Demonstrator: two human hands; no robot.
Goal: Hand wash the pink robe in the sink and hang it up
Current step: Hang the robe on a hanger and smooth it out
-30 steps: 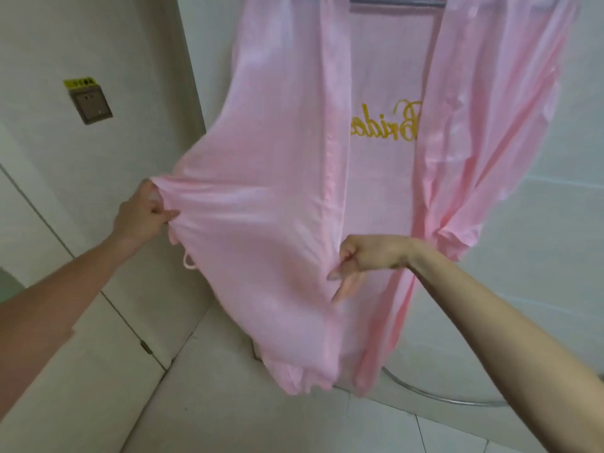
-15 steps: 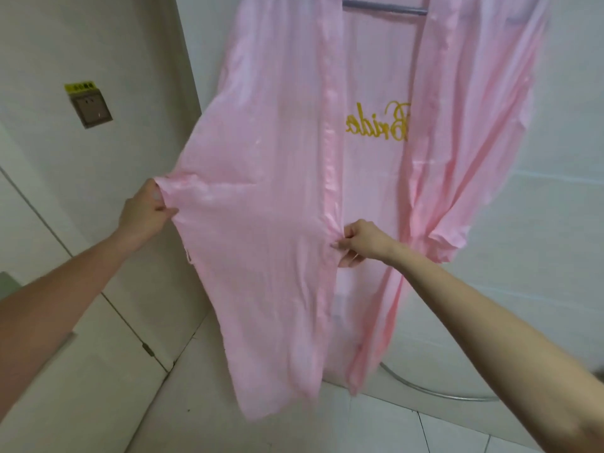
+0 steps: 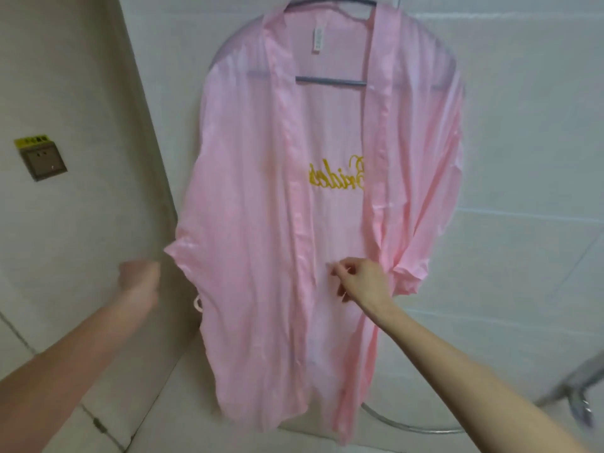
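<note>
My pink robe (image 3: 261,223) hangs from both ends of the hanger (image 3: 330,80). My right hand (image 3: 362,282) pinches its front. My left hand (image 3: 139,279) is blurry beside the sleeve, so I cannot tell its grip. I should tug down gently so the cloth hangs flat.

Pink robe (image 3: 255,223) on a hanger (image 3: 330,80)

white tiled wall (image 3: 523,152) ahead — grey socket (image 3: 45,162) on the beige left wall (image 3: 75,70).

Mirrored "Brides" on pink robe (image 3: 248,207)
</note>
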